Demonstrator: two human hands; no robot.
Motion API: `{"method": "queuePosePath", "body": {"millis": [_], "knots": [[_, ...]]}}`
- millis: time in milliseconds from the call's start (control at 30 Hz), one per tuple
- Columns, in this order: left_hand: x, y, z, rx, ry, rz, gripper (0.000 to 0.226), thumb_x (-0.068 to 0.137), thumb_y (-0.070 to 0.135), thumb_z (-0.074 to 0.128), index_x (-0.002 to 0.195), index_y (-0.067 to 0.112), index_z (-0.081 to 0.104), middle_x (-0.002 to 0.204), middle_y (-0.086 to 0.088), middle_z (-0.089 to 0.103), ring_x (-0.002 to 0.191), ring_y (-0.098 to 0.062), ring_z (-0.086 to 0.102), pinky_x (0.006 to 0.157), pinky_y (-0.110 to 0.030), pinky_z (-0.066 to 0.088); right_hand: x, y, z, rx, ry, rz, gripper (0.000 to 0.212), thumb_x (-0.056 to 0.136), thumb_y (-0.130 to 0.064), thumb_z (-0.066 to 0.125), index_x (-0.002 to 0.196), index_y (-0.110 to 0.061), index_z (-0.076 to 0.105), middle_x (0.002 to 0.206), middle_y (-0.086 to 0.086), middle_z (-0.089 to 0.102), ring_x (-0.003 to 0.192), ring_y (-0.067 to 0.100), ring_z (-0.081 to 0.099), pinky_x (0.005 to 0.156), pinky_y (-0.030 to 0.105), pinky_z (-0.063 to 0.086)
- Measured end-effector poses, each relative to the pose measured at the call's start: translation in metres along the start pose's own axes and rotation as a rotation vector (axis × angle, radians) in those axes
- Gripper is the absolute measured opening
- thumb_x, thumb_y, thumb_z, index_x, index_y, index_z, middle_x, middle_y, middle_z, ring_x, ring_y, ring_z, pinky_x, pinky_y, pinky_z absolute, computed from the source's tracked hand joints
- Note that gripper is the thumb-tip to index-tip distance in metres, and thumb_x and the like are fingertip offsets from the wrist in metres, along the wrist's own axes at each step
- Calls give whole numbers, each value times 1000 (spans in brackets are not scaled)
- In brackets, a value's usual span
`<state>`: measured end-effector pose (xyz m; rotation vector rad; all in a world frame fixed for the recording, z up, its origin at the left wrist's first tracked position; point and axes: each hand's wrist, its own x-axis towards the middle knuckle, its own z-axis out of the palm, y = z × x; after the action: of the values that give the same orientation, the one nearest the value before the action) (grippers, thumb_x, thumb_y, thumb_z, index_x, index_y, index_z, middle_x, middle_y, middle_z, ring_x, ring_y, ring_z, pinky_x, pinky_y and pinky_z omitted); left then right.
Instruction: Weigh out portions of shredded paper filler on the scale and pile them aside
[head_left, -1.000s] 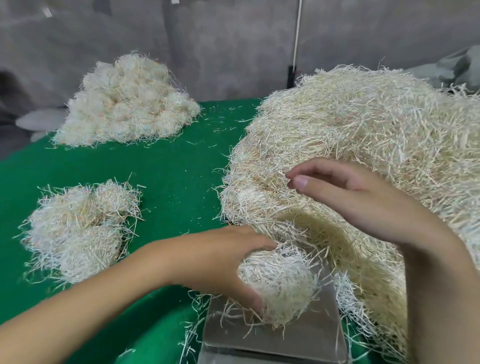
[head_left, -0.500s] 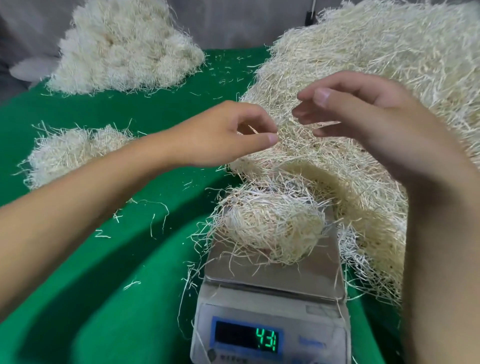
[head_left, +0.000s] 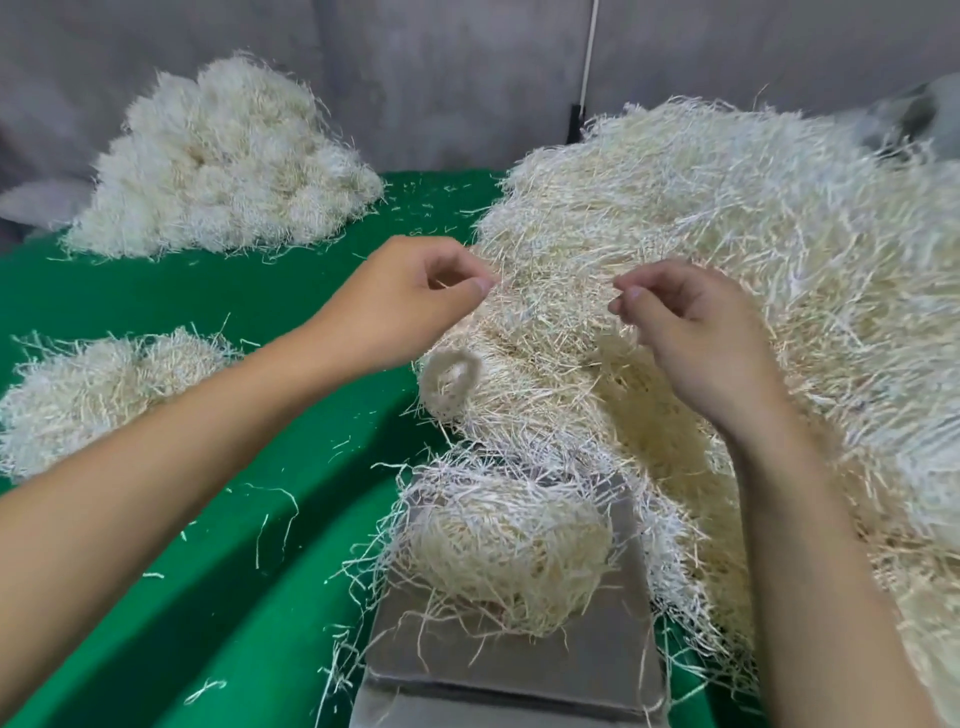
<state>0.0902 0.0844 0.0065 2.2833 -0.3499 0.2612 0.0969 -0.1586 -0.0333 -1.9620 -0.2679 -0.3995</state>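
Rounded cream portion of shredded paper (head_left: 509, 551) sits on the grey metal scale platform (head_left: 597, 654), near centre. Left hand (head_left: 415, 296) pinches strands at the large loose shredded-paper heap (head_left: 727, 234), far right, probably to top up the weight. Right hand (head_left: 691, 332) has its fingertips pinched alike; what it holds cannot be told.

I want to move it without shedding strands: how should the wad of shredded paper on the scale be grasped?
Take the wad round its dense rounded middle, the grip coming from above and the front left. It sits as a loose ball on the scale pan, stray strands trailing off the left edge, while the big heap crowds its back and right.
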Motion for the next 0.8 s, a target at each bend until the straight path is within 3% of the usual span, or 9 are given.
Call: {"method": "queuePosePath", "body": {"millis": [100,200,267,367,433,533,600,700,800], "knots": [[8,-5,-4,59,36,-14,6,92,29,66,92,28,72,89,17,72,82,6,65,72,-7,47,6,10,0,-68,64,-34,17,98,-21,55,105,-32,65,92,-14,71,78,-1,68,72,35,59],[17,-7,5,154,-71,-50,10,89,34,68,99,31,69,94,17,70,81,2,65,72,-19,50,11,20,8,-253,14,-78,24,97,-20,57,118,-28,64,113,-13,69,80,-1,67,72,23,56],[26,-7,19,292,-191,-51,30,87,41,70,114,32,62,109,17,65,87,-1,62,74,-22,47,11,26,16,-446,-53,-81,36,96,-19,59,131,-27,56,130,-8,62,86,-3,63,75,15,54],[43,-9,40,498,-296,-7,62,84,47,71,138,31,45,133,8,55,110,-9,56,95,-31,48,9,35,26,-603,-160,-64,54,93,-18,63,142,-30,44,142,-4,51,108,7,62,95,27,51],[52,-12,51,550,-297,14,72,82,46,73,143,29,39,140,5,51,120,-14,53,103,-38,45,8,41,30,-655,-177,-68,48,92,-18,64,136,-29,49,126,-6,60,103,7,63,89,21,51],[58,-13,63,620,-273,57,64,82,42,75,135,23,45,131,2,55,114,-14,53,96,-32,46,8,43,30,-703,-141,-63,16,96,-14,60,89,-29,57,81,-14,59,67,-4,56,54,10,44],[56,-11,67,661,-211,125,59,81,42,74,131,23,48,128,3,54,115,-14,50,96,-29,43,9,39,29,-632,-122,-66,15,95,-15,60,92,-28,63,72,-17,55,58,-8,51,45,9,38],[50,-2,66,595,-147,225,61,84,40,68,140,28,44,141,7,45,129,-13,40,112,-35,32,10,27,26,-489,-48,-124,26,94,-17,61,117,-25,68,87,-15,67,49,-8,50,49,10,44],[44,10,56,544,-51,387,40,89,42,55,126,28,61,131,11,58,121,-10,48,110,-32,32,9,11,24,-322,3,-183,27,93,-22,60,119,-28,67,99,-27,60,68,-10,58,72,16,53]]}}
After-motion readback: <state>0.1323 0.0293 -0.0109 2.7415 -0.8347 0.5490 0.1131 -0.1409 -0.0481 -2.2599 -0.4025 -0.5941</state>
